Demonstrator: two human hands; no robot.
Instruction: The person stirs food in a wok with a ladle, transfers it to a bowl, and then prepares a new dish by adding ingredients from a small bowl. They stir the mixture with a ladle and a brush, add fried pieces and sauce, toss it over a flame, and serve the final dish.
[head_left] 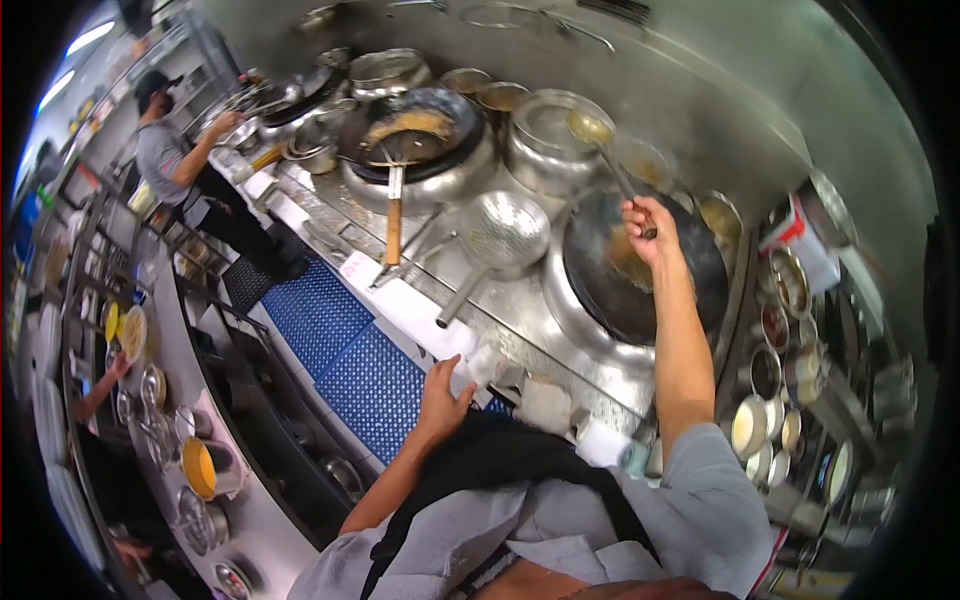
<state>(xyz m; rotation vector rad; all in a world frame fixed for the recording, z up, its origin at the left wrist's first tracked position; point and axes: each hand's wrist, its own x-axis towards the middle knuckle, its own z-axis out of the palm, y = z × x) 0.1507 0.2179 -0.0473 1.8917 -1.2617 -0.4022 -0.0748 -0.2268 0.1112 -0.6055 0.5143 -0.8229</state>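
Note:
My right hand [652, 228] is closed round the handle of a ladle [592, 128], whose bowl is over the rim of a metal pot [548, 165]. Below that hand sits a dark wok [600, 255] with some brownish liquid or food at its middle. My left hand [443, 398] is held low near the front edge of the stove, fingers apart, close to a white cloth [484, 362]. A perforated strainer [507, 230] lies on the steel stove top, its handle toward the front edge.
Another wok [462, 108] with a wooden-handled tool [394, 215] stands further left. Bowls and containers [750, 428] line the right side. At the far left, a person [170, 160] works at the stove. Behind on the left runs a counter [235, 425] with pans.

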